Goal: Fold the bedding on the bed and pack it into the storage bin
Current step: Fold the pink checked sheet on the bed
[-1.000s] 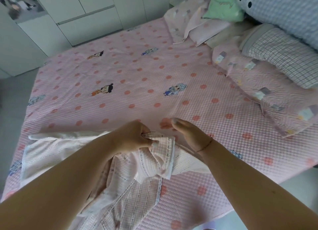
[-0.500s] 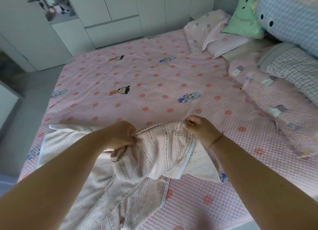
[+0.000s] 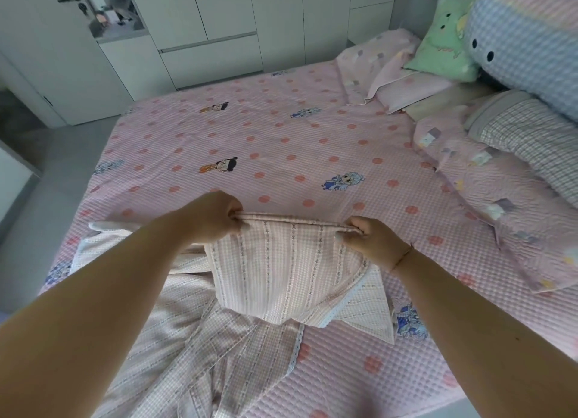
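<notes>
Matt waffle-weave cloth — blanket (image 3: 281, 270), bedspread (image 3: 266, 154)

The striped blanket (image 3: 281, 267) runs off the bottom edge; forearms hide its left part.

**Count on the bed**

One bed (image 3: 281, 142) with one pink dotted cover. One striped blanket (image 3: 281, 270), held up at its edge by two hands: left (image 3: 215, 214), right (image 3: 372, 239). By the headboard, three pink pillows (image 3: 403, 82), one green cushion (image 3: 444, 42), one blue checked plush (image 3: 525, 45) and one grey plaid pillow (image 3: 531, 142). On the cover I count two orange cartoon figures (image 3: 220, 166); the blue ones are partly hidden.
</notes>
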The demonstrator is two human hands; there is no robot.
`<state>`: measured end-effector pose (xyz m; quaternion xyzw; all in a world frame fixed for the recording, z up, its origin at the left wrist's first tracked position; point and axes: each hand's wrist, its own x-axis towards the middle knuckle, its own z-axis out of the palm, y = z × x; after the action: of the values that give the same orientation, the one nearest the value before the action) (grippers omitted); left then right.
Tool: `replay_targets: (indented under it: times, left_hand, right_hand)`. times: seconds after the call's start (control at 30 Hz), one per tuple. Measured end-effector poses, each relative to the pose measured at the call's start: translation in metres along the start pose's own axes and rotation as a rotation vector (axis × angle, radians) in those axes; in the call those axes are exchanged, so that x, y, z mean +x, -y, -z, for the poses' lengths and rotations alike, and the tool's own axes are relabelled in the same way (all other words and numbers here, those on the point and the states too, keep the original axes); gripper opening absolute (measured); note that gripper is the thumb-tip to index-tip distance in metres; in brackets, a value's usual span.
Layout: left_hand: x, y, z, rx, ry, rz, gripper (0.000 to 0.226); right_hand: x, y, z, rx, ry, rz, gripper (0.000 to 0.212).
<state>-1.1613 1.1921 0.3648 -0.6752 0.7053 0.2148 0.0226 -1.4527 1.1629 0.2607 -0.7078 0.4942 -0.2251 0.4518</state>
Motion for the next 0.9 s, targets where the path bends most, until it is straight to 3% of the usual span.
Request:
replay_targets:
  times: [0.1,0.2,0.3,0.33,0.4,0.43,0.53,0.63,0.77,0.9]
  left_hand:
    - [-0.003,-0.004,0.01,-0.078,-0.163,-0.015,0.016]
    - [-0.008,-0.01,0.026,-0.131,-0.317,-0.017,0.017]
    - [-0.012,-0.014,0.054,-0.204,-0.474,-0.023,0.014]
    - [-0.012,-0.015,0.064,-0.235,-0.529,-0.034,0.012]
    - [-0.014,-0.017,0.082,-0.298,-0.624,-0.054,0.016]
    - [-0.014,-0.016,0.086,-0.319,-0.65,-0.057,0.019]
    - [-0.015,-0.011,0.076,-0.339,-0.609,-0.074,0.022]
    - [-0.01,0.006,0.042,-0.371,-0.526,-0.051,0.02]
    - [-0.005,0.025,-0.005,-0.486,-0.433,0.065,0.019]
    - [-0.013,0.04,-0.054,-0.576,-0.348,0.189,0.038]
  right_hand:
    - [0.0,0.01,0.0,-0.037,0.018,0.009,0.02]
    - [0.009,0.029,0.008,-0.043,-0.076,0.033,0.023]
    - [0.02,0.055,0.025,0.102,-0.157,0.059,0.079]
    - [0.024,0.063,0.032,0.135,-0.192,0.081,0.079]
    - [0.033,0.079,0.046,0.145,-0.273,0.084,0.047]
    - [0.038,0.085,0.051,0.139,-0.327,0.084,0.04]
    - [0.053,0.091,0.059,0.14,-0.449,0.043,0.046]
    - [0.056,0.084,0.047,-0.007,-0.395,-0.073,0.042]
    - [0.058,0.066,0.028,-0.368,-0.283,-0.144,0.044]
    - [0.058,0.062,0.026,-0.697,-0.295,-0.249,0.052]
